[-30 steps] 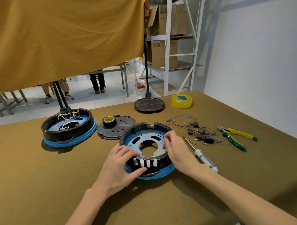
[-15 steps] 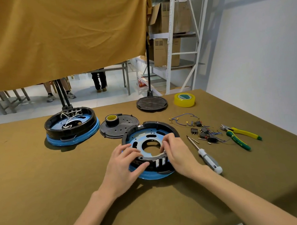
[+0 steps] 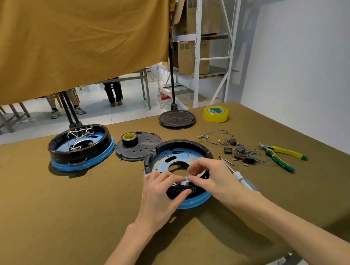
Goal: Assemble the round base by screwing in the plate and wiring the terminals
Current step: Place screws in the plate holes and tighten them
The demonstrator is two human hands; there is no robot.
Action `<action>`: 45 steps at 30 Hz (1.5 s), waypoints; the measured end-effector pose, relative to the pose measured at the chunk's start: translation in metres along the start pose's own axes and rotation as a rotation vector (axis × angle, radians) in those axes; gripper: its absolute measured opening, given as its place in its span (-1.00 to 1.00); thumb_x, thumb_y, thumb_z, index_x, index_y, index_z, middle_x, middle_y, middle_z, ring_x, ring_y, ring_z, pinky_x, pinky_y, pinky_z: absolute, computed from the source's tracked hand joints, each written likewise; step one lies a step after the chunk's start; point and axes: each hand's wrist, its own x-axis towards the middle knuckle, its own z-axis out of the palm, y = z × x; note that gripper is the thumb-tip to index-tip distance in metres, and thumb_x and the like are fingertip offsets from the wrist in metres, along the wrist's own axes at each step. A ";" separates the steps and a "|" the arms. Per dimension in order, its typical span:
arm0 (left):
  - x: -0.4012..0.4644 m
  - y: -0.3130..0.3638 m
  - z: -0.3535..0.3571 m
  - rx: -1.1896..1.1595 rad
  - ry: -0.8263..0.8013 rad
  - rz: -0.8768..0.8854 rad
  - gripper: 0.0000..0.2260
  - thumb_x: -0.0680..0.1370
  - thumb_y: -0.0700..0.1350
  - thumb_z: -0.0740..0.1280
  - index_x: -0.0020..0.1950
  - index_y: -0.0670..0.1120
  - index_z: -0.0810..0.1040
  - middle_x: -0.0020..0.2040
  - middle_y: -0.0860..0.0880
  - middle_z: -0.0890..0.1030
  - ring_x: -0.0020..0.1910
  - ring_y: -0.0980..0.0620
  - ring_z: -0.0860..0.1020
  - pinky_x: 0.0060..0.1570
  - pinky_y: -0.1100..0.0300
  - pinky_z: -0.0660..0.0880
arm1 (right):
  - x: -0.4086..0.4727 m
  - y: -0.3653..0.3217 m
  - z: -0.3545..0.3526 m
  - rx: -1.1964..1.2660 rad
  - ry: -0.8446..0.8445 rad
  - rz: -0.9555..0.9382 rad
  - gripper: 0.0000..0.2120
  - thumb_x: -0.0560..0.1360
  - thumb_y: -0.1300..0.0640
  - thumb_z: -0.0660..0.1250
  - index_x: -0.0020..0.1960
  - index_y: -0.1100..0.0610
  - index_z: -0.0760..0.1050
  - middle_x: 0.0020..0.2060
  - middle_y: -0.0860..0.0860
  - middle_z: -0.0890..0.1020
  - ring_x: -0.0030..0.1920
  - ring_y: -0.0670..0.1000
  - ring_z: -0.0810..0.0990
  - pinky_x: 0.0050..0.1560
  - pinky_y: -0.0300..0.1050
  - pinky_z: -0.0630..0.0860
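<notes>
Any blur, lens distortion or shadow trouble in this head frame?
Head view: wide-angle bending bows the shelf uprights; soft shadows fall toward the camera under the round base and forearms; left hand and right hand are slightly soft; no strong glare.

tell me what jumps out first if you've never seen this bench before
Two bare hands, the left hand and right hand, meet over the near rim of a round base with a blue plate inside, at the table's middle. Behind it to the left sits a second round base with white wires in it. To the right lie a screwdriver, loose wired terminals and yellow-green pliers.
</notes>
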 end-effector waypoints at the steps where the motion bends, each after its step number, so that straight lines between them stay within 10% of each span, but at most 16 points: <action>1: -0.001 0.001 0.002 -0.006 0.015 -0.006 -0.71 0.51 0.25 0.43 0.12 0.11 0.68 -0.04 0.22 0.62 -0.06 0.15 0.42 0.05 0.15 0.33 | 0.001 0.000 -0.002 -0.014 -0.020 -0.002 -0.90 0.55 0.19 0.47 0.05 0.05 0.69 -0.10 -0.15 0.68 -0.02 -0.15 0.63 0.03 -0.34 0.51; 18: -0.007 0.000 0.009 -0.003 0.060 -0.061 -0.65 0.50 0.25 0.40 0.08 0.03 0.70 -0.04 0.16 0.65 -0.04 0.10 0.45 0.11 0.20 0.30 | 0.020 -0.032 -0.016 -0.475 -0.429 -0.119 -0.60 0.63 0.23 0.28 0.36 -0.05 0.24 0.00 -0.08 0.51 0.01 -0.02 0.49 0.01 0.01 0.58; 30: -0.008 0.003 0.005 -0.001 0.037 -0.054 -0.66 0.49 0.22 0.44 0.11 0.02 0.70 -0.02 0.12 0.66 -0.04 0.10 0.46 0.09 0.21 0.29 | 0.000 -0.010 -0.021 -0.297 -0.207 -0.136 -0.77 0.57 0.20 0.43 0.21 0.06 0.68 0.03 -0.08 0.71 0.05 -0.15 0.60 0.16 -0.17 0.54; 45: -0.009 0.004 0.005 0.011 0.026 -0.051 -0.69 0.47 0.18 0.46 0.12 0.04 0.69 0.00 0.15 0.66 -0.03 0.13 0.44 0.12 0.32 0.23 | -0.020 -0.005 0.000 -0.217 0.014 -0.133 -0.86 0.56 0.15 0.46 0.10 0.07 0.74 -0.02 -0.08 0.69 0.04 -0.15 0.58 0.09 -0.24 0.55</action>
